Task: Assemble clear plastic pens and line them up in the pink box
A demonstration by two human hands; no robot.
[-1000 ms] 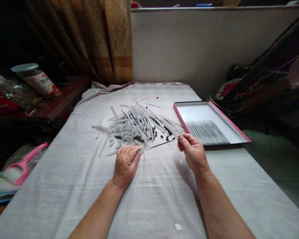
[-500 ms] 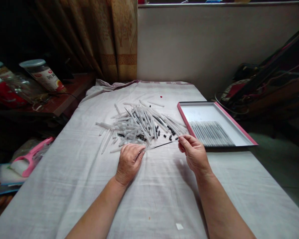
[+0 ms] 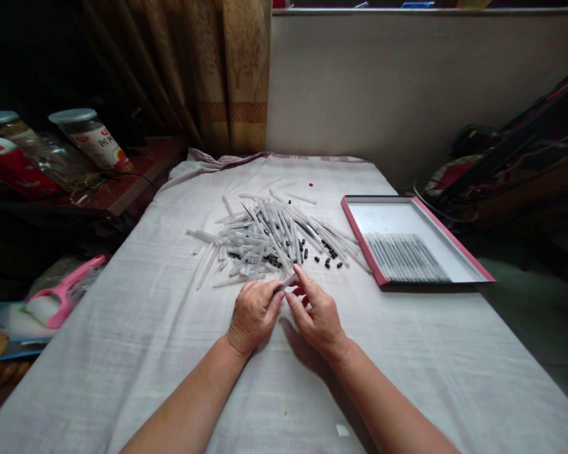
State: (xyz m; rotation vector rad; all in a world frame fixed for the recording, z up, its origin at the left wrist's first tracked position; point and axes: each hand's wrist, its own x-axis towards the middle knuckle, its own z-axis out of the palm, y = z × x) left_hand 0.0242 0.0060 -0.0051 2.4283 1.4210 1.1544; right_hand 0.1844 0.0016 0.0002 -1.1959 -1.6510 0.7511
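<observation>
Left hand [image 3: 254, 313]: pinching a clear pen barrel [image 3: 288, 281], fingertips closing tight on it, over the middle of the table [image 3: 170, 340].
Right hand [image 3: 318, 315]: touching the left hand, thumb and forefinger clamping the same barrel.
Pen barrel: lying tilted between both hands, just beside the pile's near edge.
Pile of pen parts [image 3: 269, 236]: spreading from the table's centre toward its far edge.
Tray [image 3: 360, 243]: sitting at the right edge, well apart from the hands.
Open room: white cloth stretching wide toward the near and left edges.

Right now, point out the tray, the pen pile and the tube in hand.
tray [image 3: 388, 217], head view, bare white floor.
pen pile [image 3: 269, 236], head view, middle of the heap.
tube [image 3: 288, 280], head view, clear end above the left hand [image 3: 255, 312].
</observation>
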